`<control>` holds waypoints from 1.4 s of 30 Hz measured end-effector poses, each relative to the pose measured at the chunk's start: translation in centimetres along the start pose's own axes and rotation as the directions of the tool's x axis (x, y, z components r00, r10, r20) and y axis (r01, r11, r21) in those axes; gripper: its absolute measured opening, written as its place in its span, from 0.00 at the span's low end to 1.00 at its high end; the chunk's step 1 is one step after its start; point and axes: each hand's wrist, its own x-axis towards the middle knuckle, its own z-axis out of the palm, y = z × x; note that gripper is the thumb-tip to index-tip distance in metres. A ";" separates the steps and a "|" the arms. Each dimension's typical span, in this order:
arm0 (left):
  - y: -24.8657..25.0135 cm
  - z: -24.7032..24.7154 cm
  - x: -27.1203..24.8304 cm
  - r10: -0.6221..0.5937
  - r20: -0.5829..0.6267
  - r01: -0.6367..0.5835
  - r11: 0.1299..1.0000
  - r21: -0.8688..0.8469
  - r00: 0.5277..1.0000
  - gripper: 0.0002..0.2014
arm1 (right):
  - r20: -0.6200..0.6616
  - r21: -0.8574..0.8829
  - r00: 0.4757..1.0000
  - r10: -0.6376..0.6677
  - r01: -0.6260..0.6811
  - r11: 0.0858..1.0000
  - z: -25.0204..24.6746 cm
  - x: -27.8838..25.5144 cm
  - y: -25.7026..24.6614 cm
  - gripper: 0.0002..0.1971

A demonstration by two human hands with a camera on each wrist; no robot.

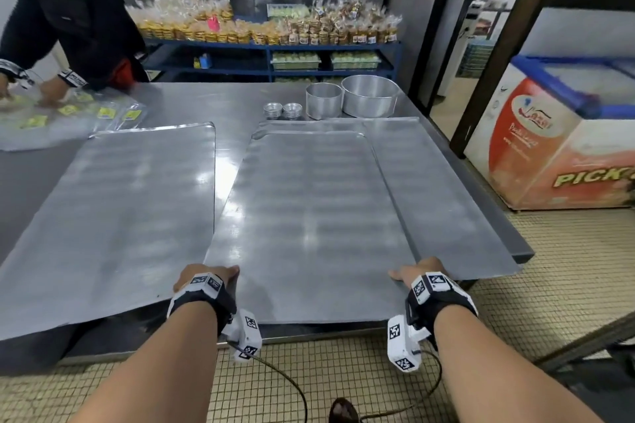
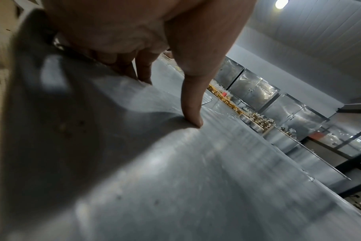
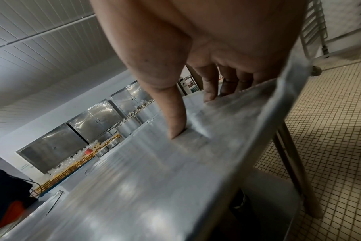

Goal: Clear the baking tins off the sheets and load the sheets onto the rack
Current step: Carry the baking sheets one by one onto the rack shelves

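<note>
Both hands grip the near edge of the top sheet (image 1: 309, 216), one at each near corner. L hand (image 1: 206, 276) at 7 o'clock of that sheet: thumb (image 2: 191, 104) pressed on the top face, other fingers curled under the edge, per L wrist view. R hand (image 1: 417, 271) at 5 o'clock: thumb (image 3: 174, 117) flat on top, fingers (image 3: 210, 88) wrapped over the side rim. So each hand pinches the sheet, thumb above, fingers round the edge.

Top sheet lies on the steel table (image 1: 192, 103), overlapping a lower sheet (image 1: 439, 189) that sticks out at 3 o'clock and past the table's R edge. Third sheet (image 1: 113, 209) lies at 9 o'clock, just beside, apart from the held one; its near end overhangs the table.

All three sheets bare. Tins stand on the table at 12 o'clock, just beyond the sheets: two small stacks (image 1: 282, 110), a mid round tin (image 1: 323, 100), a big round tin (image 1: 369, 95) touching or nearly so.

Rack (image 3: 313, 27) shows only in R wrist view, on the tiled floor behind R hand.

At 10 o'clock a 2nd person (image 1: 65, 17) handles clear bags w/ yellow labels (image 1: 68, 110). Blue shelf of packed goods (image 1: 268, 31) at far wall. Chest freezer (image 1: 563, 134) at 2 o'clock.
</note>
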 end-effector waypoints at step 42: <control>11.5 2.6 9.8 -0.152 0.073 0.125 0.950 0.286 0.986 0.42 | 0.075 -0.119 0.987 0.143 -0.133 0.984 5.0 17.5 -9.4 0.47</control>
